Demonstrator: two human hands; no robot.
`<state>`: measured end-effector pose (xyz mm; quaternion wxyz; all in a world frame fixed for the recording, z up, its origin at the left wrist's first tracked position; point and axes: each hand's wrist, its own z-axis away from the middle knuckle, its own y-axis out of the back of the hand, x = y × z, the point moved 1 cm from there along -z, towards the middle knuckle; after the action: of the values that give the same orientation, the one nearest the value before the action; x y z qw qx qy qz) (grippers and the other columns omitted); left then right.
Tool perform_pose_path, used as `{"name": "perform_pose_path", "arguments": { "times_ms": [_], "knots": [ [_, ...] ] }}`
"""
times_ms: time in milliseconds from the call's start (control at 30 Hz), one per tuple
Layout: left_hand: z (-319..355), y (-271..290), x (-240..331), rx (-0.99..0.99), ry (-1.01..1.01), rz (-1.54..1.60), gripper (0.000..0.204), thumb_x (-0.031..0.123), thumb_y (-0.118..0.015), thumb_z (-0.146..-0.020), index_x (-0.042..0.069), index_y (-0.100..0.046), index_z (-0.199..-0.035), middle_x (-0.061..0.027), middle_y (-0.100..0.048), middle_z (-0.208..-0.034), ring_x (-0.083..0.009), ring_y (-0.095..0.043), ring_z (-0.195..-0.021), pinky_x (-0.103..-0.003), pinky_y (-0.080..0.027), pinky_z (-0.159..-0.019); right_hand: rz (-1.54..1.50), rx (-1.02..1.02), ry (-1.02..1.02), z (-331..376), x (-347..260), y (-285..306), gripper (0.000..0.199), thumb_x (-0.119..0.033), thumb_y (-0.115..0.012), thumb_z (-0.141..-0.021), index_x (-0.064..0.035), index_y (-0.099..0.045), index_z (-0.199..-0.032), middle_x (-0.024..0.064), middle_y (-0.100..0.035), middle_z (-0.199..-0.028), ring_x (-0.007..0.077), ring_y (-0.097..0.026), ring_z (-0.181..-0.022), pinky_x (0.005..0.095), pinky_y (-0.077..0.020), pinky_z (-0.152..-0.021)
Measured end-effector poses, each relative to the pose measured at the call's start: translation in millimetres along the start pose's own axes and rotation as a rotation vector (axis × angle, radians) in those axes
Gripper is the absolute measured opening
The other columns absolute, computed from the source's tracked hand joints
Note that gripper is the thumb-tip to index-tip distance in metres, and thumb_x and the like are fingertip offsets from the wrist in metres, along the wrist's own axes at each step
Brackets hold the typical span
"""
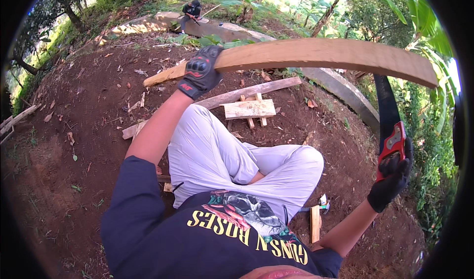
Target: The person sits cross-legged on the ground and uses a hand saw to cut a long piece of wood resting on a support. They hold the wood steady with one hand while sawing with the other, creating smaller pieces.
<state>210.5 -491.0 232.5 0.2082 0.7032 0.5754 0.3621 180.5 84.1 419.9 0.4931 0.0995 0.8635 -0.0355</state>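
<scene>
A long brown wooden plank (321,54) is raised in front of me, reaching from my left hand to the far right. My left hand (202,67), in a black and red glove, is closed round its left part. A paler stretch of wood (165,75) shows past that hand; whether it is the same plank I cannot tell. Low on the right, my right hand (395,173), also gloved in black, grips the red handle of a handsaw (387,108). The dark blade points upward and meets the plank's lower edge near its right end. Its tip is hidden by the plank.
A short pale board (248,109) rests across two small sticks beyond my crossed legs (237,155). Behind it lies a long timber (247,92). A hammer (323,206) and a wood block (315,223) are by my right side. Another person (191,15) sits far back.
</scene>
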Motion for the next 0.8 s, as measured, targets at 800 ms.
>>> {"name": "perform_pose_path", "arguments": {
  "times_ms": [800],
  "knots": [
    [215,-170,-213,-1.214,0.414,-0.142,0.057,0.047,-0.054,-0.105,0.007,-0.061,-0.146,-0.0271,-0.062,-0.152,-0.0444,-0.060,-0.143,-0.055,-0.050,-0.117,0.177,0.447,-0.406,103,111,108,0.038,-0.019,-0.065,-0.112,-0.0021,-0.068,-0.146,-0.0087,-0.050,-0.074,0.0020,-0.041,-0.060,0.0240,-0.0370,-0.051]
  ]
}}
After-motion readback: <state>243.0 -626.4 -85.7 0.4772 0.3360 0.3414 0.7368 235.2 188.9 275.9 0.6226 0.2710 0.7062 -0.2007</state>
